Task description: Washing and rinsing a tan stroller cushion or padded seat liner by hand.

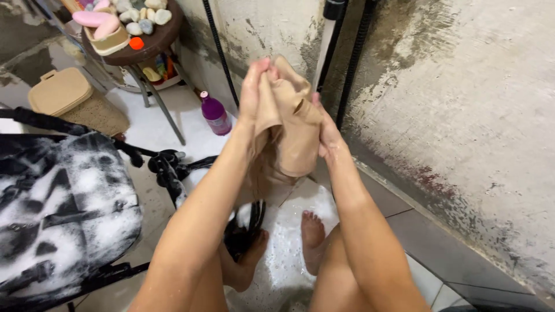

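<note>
I see both hands raised in front of the stained concrete wall, working one wet beige fabric garment between them. Left hand has fingers nearly straight, pressed flat against the cloth's left side, only lightly curled over its top edge. Right hand is wrapped partway round the right side, thumb tucked behind; how tight, I can't tell. The cloth hangs bunched, its lower end dangling above the knees.

Below: bare feet on a soapy wet tile floor, a dark tangle of black wet fabric by the left foot. Black basin full of suds and dark laundry sits to the left. Purple plastic bottle stands near the wall, round brown stool loaded with soaps and stones behind it.

Risks as I judge them: left-hand hold looks loose, so the garment could slide off onto the sudsy floor. Suds under the feet mean slip hazard on any weight shift. An elbow swing could tip the bottle.
</note>
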